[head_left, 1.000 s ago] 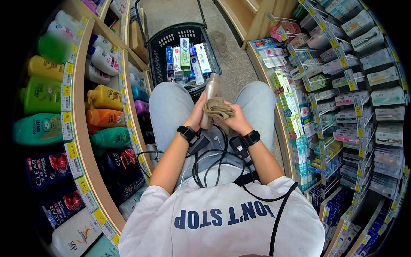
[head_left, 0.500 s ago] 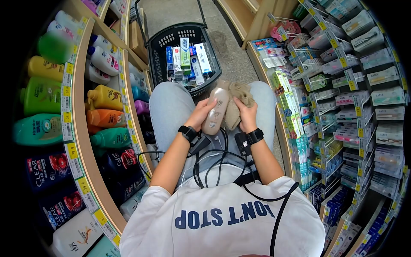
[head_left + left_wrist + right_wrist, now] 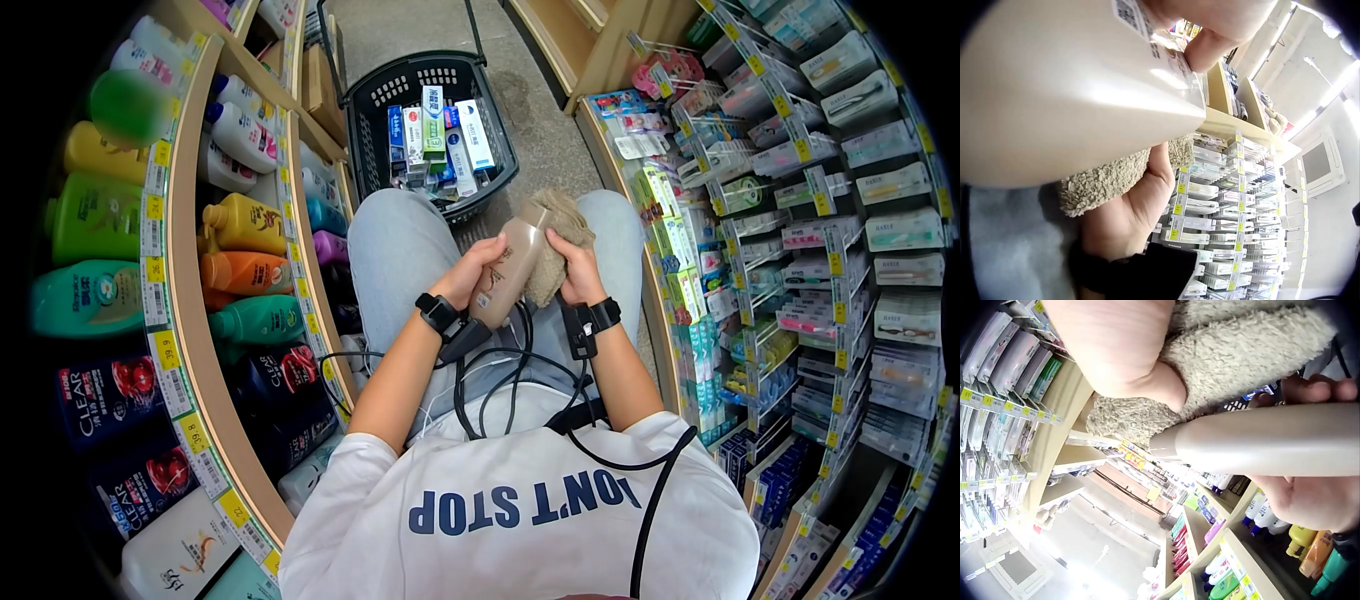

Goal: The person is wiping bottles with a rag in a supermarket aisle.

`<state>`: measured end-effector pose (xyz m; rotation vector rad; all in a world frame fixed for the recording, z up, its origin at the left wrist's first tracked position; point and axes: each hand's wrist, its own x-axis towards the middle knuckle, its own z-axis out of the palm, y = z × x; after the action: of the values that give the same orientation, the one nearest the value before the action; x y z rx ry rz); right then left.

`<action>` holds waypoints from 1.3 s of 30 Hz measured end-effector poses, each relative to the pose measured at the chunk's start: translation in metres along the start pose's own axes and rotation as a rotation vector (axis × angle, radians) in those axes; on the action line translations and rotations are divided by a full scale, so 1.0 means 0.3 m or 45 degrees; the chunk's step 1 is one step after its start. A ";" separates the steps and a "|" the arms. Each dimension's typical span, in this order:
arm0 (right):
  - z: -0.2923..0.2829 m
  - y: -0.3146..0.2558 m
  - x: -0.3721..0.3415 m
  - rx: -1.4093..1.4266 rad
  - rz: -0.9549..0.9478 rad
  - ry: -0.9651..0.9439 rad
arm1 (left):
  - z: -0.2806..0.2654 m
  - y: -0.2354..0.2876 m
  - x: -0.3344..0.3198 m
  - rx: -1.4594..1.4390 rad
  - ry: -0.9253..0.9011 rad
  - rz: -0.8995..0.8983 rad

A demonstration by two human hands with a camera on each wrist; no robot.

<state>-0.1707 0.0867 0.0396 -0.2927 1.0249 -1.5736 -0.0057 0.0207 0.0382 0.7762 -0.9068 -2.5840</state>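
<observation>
Above the lap, my left hand (image 3: pixel 470 274) grips a beige plastic bottle (image 3: pixel 507 272) by its side, thumb across the printed front. The bottle leans with its cap end away and to the right. A fuzzy grey-beige cloth (image 3: pixel 548 274), bunched up, is held in my right hand (image 3: pixel 580 268), thumb on top. In the right wrist view the cloth (image 3: pixel 1241 359) lies along the bottle's cap end (image 3: pixel 1166 442), with the right thumb pressing into its pile. The left wrist view shows the bottle (image 3: pixel 1066 94) large in front, partly hiding the cloth (image 3: pixel 1110 181).
Beyond the knees stands a black shopping basket (image 3: pixel 365 120) with several toothpaste boxes (image 3: pixel 433 120). Shelves of shampoo bottles (image 3: pixel 95 220) line the left, racks of packaged toothbrushes (image 3: pixel 900 230) the right. Black cables (image 3: pixel 480 375) hang across the lap.
The cloth was folded in front of the bottle, then shifted right as the bottle's printed front turned into view. Now the bottle leans further right, and the cloth sits behind its upper side.
</observation>
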 end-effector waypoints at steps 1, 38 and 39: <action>-0.005 0.006 0.002 -0.003 -0.006 -0.014 | -0.002 -0.005 0.001 0.090 -0.023 -0.025; -0.004 0.012 0.037 -0.230 -0.271 0.163 | 0.015 -0.027 0.017 0.945 0.208 0.338; -0.013 0.016 0.041 -0.209 -0.246 0.179 | 0.010 -0.031 0.023 0.966 0.229 0.407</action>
<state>-0.1738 0.0778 0.0296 -0.4081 1.2691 -1.7043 -0.0138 0.0262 0.0315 0.9215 -1.8074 -1.8346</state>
